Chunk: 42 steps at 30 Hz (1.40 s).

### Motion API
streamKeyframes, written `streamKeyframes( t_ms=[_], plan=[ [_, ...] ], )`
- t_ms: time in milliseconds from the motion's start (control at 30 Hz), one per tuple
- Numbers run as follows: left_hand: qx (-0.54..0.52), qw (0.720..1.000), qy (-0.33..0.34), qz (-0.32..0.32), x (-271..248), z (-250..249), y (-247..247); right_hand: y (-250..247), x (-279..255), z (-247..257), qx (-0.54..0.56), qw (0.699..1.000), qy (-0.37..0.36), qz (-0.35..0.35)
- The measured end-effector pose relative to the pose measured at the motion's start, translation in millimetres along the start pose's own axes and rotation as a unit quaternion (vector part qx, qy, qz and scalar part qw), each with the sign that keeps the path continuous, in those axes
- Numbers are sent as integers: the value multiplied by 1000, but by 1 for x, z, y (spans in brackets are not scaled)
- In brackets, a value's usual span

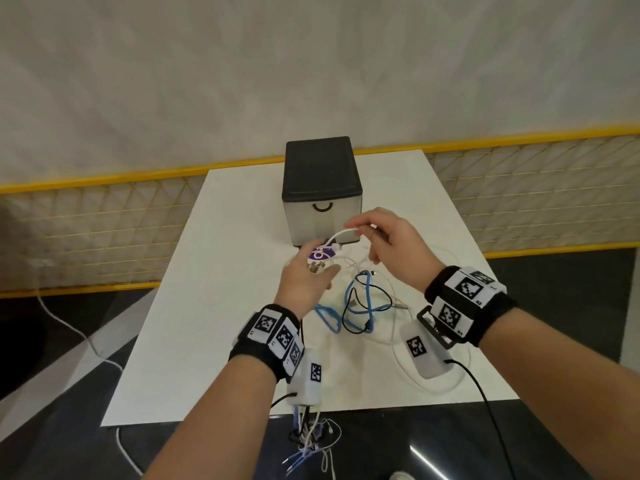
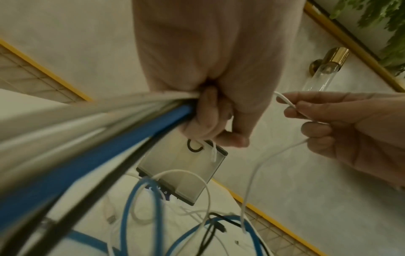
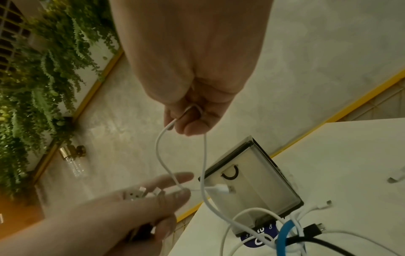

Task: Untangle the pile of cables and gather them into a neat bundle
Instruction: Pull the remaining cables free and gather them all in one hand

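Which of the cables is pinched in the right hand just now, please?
The thin white cable, looped through the right hand; the blue cable and black cable are not in its grip.

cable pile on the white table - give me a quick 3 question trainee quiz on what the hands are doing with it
1. True or false: the right hand pinches a loop of white cable above the table.
2. Which cable colours does the left hand grip? A) red and green B) white, blue and black C) yellow only
3. Fill in: the loose blue cable on the table lies in front of the black-topped ____.

Key: 1 true; 2 B; 3 drawer box
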<state>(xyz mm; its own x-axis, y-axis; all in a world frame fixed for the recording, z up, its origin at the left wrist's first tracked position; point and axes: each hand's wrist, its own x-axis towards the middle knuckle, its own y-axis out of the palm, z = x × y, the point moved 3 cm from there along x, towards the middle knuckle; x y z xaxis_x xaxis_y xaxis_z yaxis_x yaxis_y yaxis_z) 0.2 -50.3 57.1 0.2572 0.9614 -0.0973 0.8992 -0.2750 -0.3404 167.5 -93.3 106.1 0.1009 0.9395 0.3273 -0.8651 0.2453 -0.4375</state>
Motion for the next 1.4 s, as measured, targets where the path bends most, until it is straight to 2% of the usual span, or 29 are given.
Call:
streamKeyframes(
  t_ms=[67,167,233,300,367,467,533,600,667,700,767,833,900,1000,1100,1167,1233,1333,1400],
  plan=[
    [13,1000,9,-7,1,-5,4,4,0,1,4,1000,-6,22],
    [6,996,23,-80,7,-4,-5,7,-2,-5,-53,998,7,30],
    [-4,996,50,-74,5,-5,-10,7,-1,-10,-147,987,45,41],
    [-10,997,76,-33,0,-10,-8,11,0,-9,-211,972,83,58],
    [-7,995,95,5,-7,-15,-3,20,7,-4,-179,973,113,88],
    [72,988,124,61,-14,-17,4,39,18,-1,-75,979,133,138],
    [98,981,141,95,-17,-16,3,45,25,0,-18,983,132,123],
    [47,986,137,76,-22,-18,-5,46,28,3,38,989,128,67],
    [-29,990,140,-8,-21,-19,-18,41,29,6,71,991,111,2],
    [-65,987,133,-62,-20,-20,-26,40,27,7,83,991,102,-5],
    [-128,977,107,-133,-18,-23,-37,44,21,15,127,987,88,37],
    [-154,976,82,-128,-17,-31,-41,54,9,27,148,982,64,95],
    [-153,980,84,-100,-19,-43,-40,62,-1,34,152,981,45,109],
    [-139,978,90,-126,-19,-48,-45,65,-12,34,149,979,24,135],
    [-141,974,91,-155,-20,-45,-54,63,-25,15,37,981,4,188],
    [-187,965,78,-165,-21,-46,-61,61,-36,-8,-27,975,20,219],
    [-256,950,53,-169,-22,-48,-68,56,-45,-30,-35,970,47,236],
    [-377,917,24,-125,-25,-51,-70,47,-49,-43,-20,970,82,228],
    [-370,926,20,-75,-26,-56,-68,43,-42,-39,-29,973,94,207]
  ],
)
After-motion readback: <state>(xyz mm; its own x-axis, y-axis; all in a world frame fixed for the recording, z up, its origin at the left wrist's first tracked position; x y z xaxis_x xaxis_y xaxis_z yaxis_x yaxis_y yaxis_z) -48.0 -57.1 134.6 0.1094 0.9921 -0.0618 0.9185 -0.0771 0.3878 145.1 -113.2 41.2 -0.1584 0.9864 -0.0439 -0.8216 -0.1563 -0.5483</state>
